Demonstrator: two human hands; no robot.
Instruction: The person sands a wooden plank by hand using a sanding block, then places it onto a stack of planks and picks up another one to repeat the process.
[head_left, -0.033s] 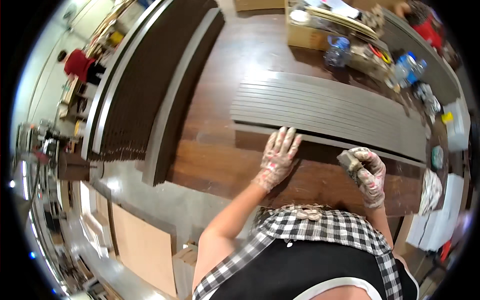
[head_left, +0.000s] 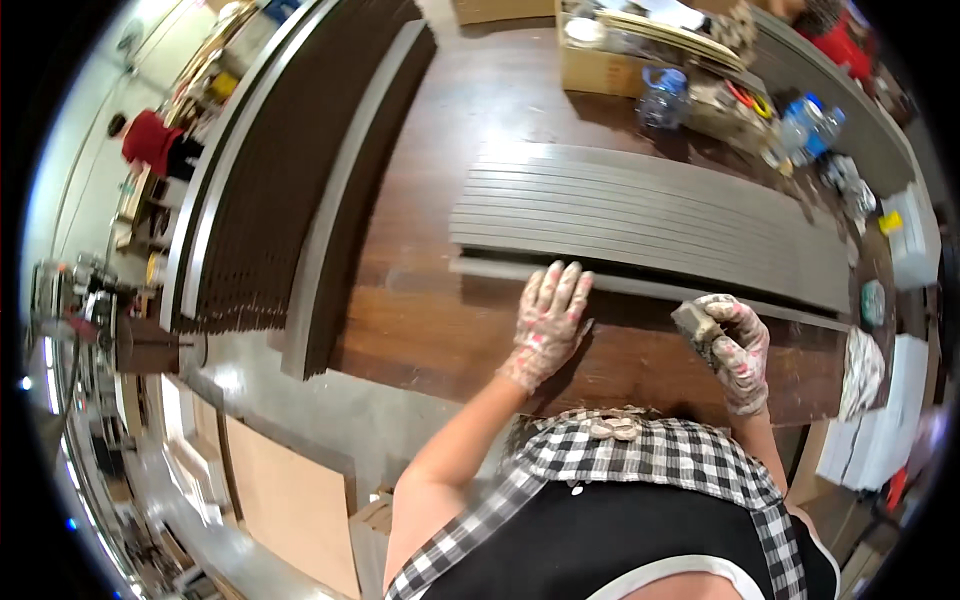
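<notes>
My left hand (head_left: 546, 330), in a stained patterned glove, lies flat with its fingers stretched out. Its fingertips reach the near strip (head_left: 650, 286), a long grey piece set a little apart from a row of grey strips (head_left: 640, 210) lying side by side on the table. In my gloved right hand (head_left: 740, 360) is a small grey block (head_left: 697, 323) with a worn tan side, pinched between thumb and fingers. This hand is just on my side of the near strip, toward its right end.
The brown table (head_left: 420, 330) carries a tall stack of dark boards (head_left: 290, 170) at left. A cardboard box (head_left: 600, 72), plastic bottles (head_left: 664, 100) and a white cloth (head_left: 862, 375) lie around the back and right. A person in red (head_left: 150, 145) is far left.
The near strip's left end now shows apart from the row, with a dark gap between. My left hand is slightly lower and further left in the picture; the right keeps the block.
</notes>
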